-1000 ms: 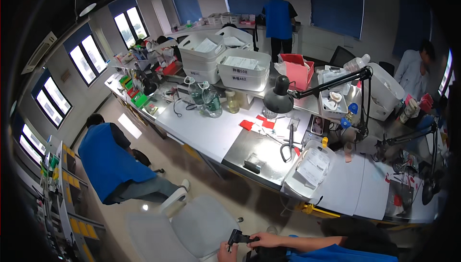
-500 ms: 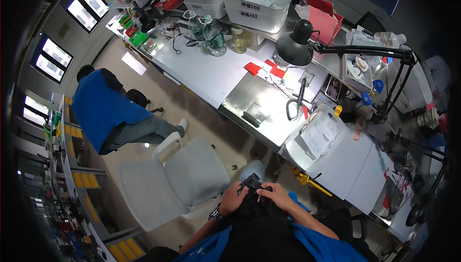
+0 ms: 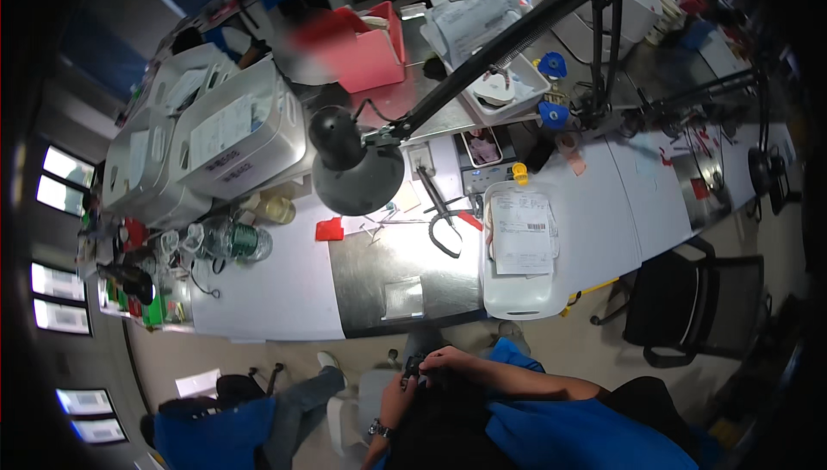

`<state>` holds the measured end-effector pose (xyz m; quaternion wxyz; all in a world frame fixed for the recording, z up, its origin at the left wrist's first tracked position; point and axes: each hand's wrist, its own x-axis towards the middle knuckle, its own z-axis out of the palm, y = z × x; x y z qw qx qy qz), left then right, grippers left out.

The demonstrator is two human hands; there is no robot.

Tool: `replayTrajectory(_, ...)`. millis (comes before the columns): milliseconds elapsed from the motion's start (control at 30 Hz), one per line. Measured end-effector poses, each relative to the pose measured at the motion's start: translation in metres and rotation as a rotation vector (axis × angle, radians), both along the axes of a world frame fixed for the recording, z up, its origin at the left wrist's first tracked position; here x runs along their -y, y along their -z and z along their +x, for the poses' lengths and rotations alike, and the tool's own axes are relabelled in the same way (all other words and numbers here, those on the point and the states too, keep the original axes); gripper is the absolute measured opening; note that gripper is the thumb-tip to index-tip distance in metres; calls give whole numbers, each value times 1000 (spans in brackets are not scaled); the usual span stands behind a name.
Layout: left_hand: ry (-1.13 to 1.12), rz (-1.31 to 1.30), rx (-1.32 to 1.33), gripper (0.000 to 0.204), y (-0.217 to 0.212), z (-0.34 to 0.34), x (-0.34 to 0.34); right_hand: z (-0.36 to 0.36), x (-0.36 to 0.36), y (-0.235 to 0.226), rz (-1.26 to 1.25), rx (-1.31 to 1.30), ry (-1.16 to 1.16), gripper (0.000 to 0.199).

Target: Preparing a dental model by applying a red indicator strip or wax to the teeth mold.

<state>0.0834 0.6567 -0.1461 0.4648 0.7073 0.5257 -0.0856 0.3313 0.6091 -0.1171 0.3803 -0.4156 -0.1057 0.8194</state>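
Observation:
In front of my body, low in the view, both hands are closed around a small black device (image 3: pixel 413 370) whose exact kind I cannot make out. My left hand (image 3: pixel 397 398) grips it from the left, a watch on that wrist. From the right, my right hand (image 3: pixel 446 360) pinches its upper part. The hands are apart from the workbench, just off its near edge. On the bench ahead lies a bare metal plate (image 3: pixel 366 276) with a small square metal piece (image 3: pixel 402 298) on it. Behind that lies a dark tool with a looped handle (image 3: pixel 445 233).
A white bin (image 3: pixel 523 302) of papers stands on the bench, right of the plate. A black desk lamp (image 3: pixel 357 173) overhangs the middle. White tubs (image 3: pixel 241 155) and water bottles (image 3: pixel 237 239) are at left. A seated person (image 3: pixel 211 431) is lower left; a black chair (image 3: pixel 689 302) is right.
My view has swung to the right and up toward the bench, so the bench now lies straight ahead. Both hands keep hold of the black device.

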Motion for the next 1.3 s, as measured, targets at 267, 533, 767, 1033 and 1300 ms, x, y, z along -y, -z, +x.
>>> replayTrajectory(267,208,-274,-226,57,46,-69,-104,-98,-39,84,-275,-211,280,30)
replayTrajectory(533,447,-371,-264,56,145,-83,-93,-168,31,198,-579,-271,547,27)
replayTrajectory(767,818,-279,-189,50,252,-86,-86,-171,87,306,-709,-251,743,24)
replayTrajectory(1033,1317,-127,-6,49,335,-89,-101,-203,116,434,-444,-168,783,27)
replayTrajectory(1300,999,228,22,22,344,-97,-97,-246,96,565,-192,148,603,27)
